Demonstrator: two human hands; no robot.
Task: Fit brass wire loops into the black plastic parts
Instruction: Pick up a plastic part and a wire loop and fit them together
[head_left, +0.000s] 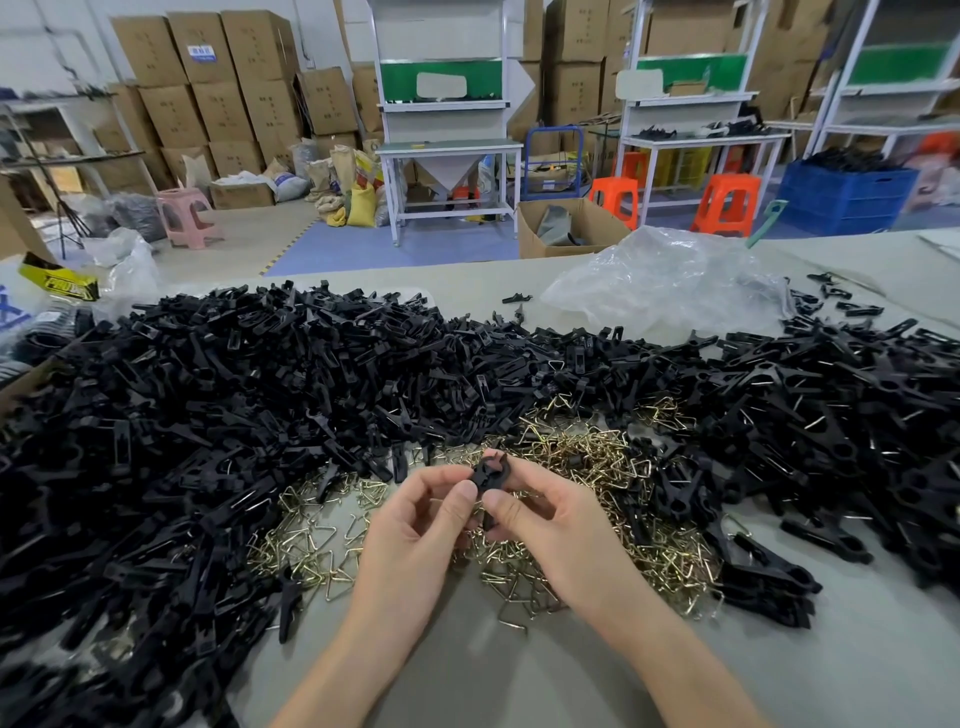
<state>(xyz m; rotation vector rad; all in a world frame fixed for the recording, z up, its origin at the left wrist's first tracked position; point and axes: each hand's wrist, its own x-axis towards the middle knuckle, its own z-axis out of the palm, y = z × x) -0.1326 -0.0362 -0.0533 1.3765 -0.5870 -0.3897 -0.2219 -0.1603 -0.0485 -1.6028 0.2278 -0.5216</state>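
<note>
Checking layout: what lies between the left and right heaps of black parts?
A spread of brass wire loops on the table, seen in the head view.

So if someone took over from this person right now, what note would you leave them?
Left hand and right hand both pinch one black plastic part over the table; whether its loop is in cannot be seen.
Brass wire loops lie heaped under and beyond the hands. Loose black parts piled left; right pile shows wire glints, probably finished.
Left: finish this part, work through the left pile.
</note>
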